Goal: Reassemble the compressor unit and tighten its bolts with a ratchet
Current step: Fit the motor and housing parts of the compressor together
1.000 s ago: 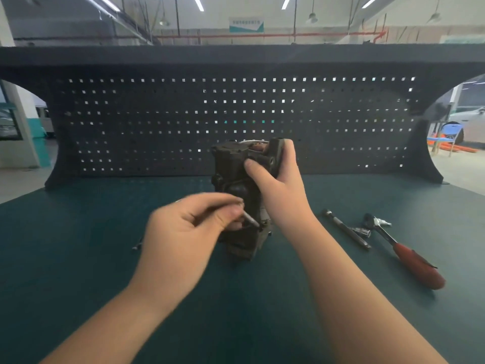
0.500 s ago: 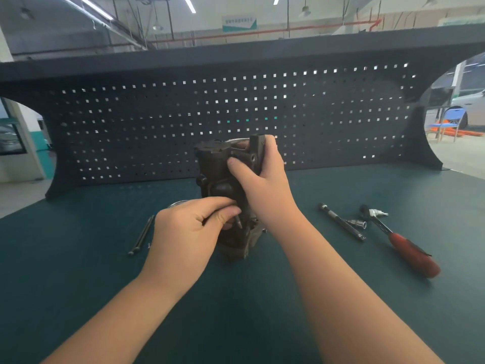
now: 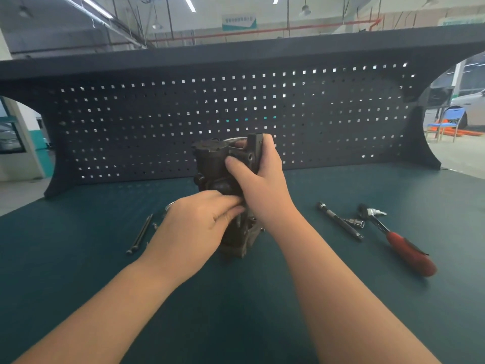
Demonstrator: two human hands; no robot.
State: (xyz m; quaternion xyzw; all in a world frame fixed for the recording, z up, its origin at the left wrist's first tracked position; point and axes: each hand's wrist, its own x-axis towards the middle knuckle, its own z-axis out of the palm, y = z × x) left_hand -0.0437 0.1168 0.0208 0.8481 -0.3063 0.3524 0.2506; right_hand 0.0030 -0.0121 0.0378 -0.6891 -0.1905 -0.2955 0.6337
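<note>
The compressor (image 3: 223, 179) stands upright mid-desk (image 3: 78, 285), the right hand (image 3: 262, 185) gripping its top, the left hand (image 3: 194, 232) pinching a bolt (image 3: 238, 221) against its lower side, the red-handled ratchet (image 3: 401, 245) lying well off to the right beside an extension bar (image 3: 339, 220).

The left hand (image 3: 195, 229) covers the lower front of the compressor unit (image 3: 223, 164), so whatever its fingertips pinch cannot be told. A metal ring (image 3: 169, 206) (mostly hidden) shows behind that hand; both forearms are cut off by the bottom edge.
</note>
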